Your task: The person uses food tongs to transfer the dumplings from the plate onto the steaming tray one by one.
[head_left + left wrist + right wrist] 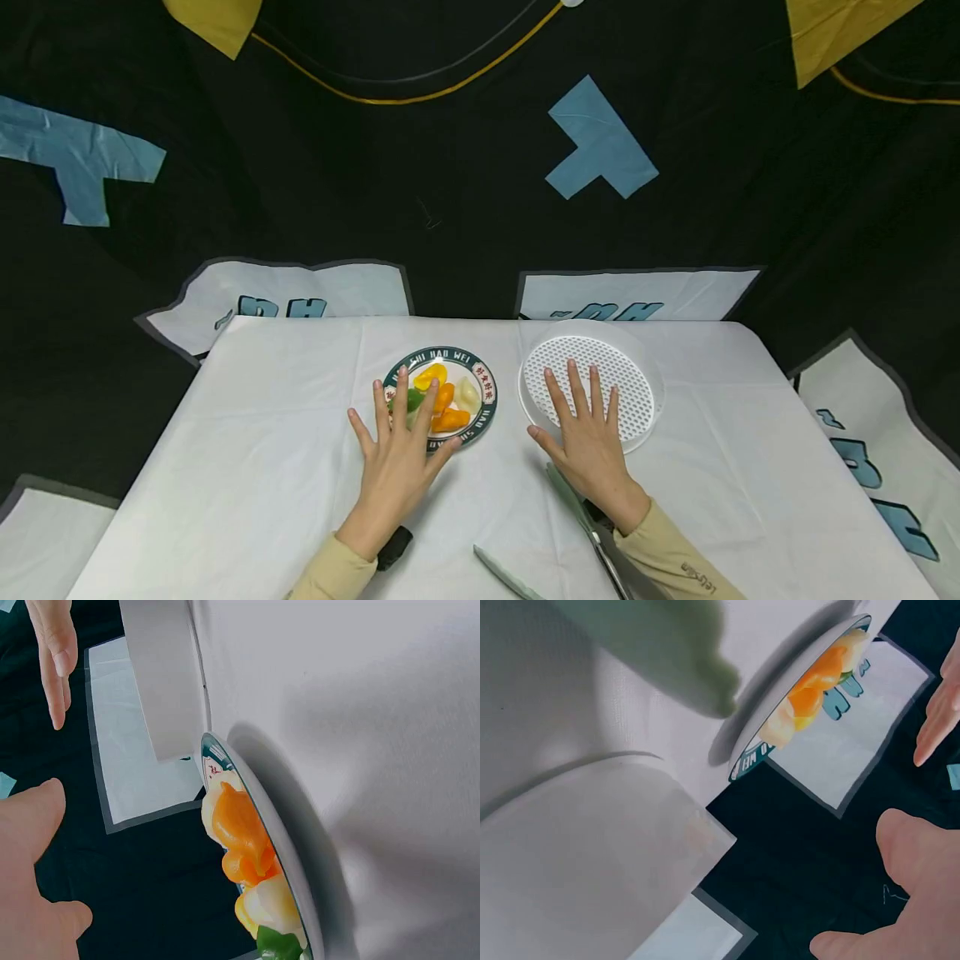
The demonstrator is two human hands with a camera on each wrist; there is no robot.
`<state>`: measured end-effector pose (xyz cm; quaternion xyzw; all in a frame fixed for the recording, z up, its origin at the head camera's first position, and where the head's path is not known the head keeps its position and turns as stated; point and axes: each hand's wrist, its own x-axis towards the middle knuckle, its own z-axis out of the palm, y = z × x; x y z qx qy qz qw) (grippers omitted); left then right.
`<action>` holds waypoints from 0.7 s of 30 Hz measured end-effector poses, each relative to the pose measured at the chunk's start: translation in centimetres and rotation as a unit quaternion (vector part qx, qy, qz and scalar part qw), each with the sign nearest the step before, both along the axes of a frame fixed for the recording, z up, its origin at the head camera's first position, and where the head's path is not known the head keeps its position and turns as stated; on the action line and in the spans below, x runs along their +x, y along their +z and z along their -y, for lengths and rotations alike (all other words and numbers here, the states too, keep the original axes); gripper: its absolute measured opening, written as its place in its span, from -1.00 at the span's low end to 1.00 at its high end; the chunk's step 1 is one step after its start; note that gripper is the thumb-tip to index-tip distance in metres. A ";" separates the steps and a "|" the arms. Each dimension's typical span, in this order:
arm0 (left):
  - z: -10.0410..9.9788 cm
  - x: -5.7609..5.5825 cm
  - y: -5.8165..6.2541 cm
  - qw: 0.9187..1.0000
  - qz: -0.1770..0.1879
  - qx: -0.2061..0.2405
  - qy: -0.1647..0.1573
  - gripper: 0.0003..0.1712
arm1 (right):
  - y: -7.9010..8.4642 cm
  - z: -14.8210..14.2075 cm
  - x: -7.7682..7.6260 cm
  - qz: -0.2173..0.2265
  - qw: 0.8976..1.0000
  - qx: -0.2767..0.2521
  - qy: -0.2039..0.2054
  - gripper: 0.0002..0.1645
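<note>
My left hand [397,471] hovers palm down with spread fingers, its fingertips overlapping the near left part of a round plate [487,392] in the head view. On that green-rimmed plate lie several small yellow, orange, green and pale peppers [452,419]. My right hand [592,446], fingers likewise spread, is over the near part of a white round perforated tray [630,379]. Tongs with pale green tips [566,492] lie below and beside the right wrist, their two arms apart; the sleeve hides part of them. A blurred green tong tip [660,660] shows in the right wrist view. Neither hand holds anything.
A white cloth covers the table [247,467], whose far edge runs just behind the plate and tray. Beyond it hangs a dark cloth [450,208] with blue and yellow patches and pale lettered panels [637,292].
</note>
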<state>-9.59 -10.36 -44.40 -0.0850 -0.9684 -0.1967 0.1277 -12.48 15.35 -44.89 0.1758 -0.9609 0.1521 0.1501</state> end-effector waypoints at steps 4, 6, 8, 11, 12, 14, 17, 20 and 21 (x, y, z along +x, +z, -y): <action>0.0 -0.1 -0.2 1.000 0.010 -0.001 0.004 -0.09 | -0.2 0.1 0.0 -0.006 1.000 -0.001 -0.001 -0.09; -0.1 -0.1 -0.4 1.000 0.016 -0.002 0.006 -0.09 | -0.3 0.0 0.0 -0.009 1.000 0.001 -0.003 -0.09; -0.1 -0.1 -0.5 1.000 0.018 -0.004 0.008 -0.09 | -0.2 0.0 0.0 -0.012 1.000 0.004 -0.004 -0.09; -0.1 -0.2 -0.5 1.000 0.012 -0.002 0.009 -0.09 | -0.1 -0.1 0.2 -0.011 1.000 0.008 -0.005 -0.09; -0.1 -0.2 -0.5 1.000 0.010 0.001 0.009 -0.09 | -0.1 -0.1 0.2 -0.012 1.000 0.008 -0.005 -0.09; -0.1 -0.2 -0.5 1.000 0.005 0.004 0.007 -0.10 | 0.0 -0.1 0.3 -0.014 1.000 0.005 -0.005 -0.09; 0.0 -0.1 -0.5 1.000 0.002 0.008 0.005 -0.11 | 0.0 0.0 0.4 -0.012 1.000 -0.001 -0.002 -0.08; 0.2 0.0 -0.6 1.000 0.002 0.008 0.004 -0.11 | 0.0 0.2 0.5 -0.003 1.000 -0.005 0.001 -0.07; 0.3 0.0 -0.6 1.000 0.002 0.008 0.004 -0.11 | 0.1 0.2 0.5 -0.001 1.000 -0.007 0.002 -0.07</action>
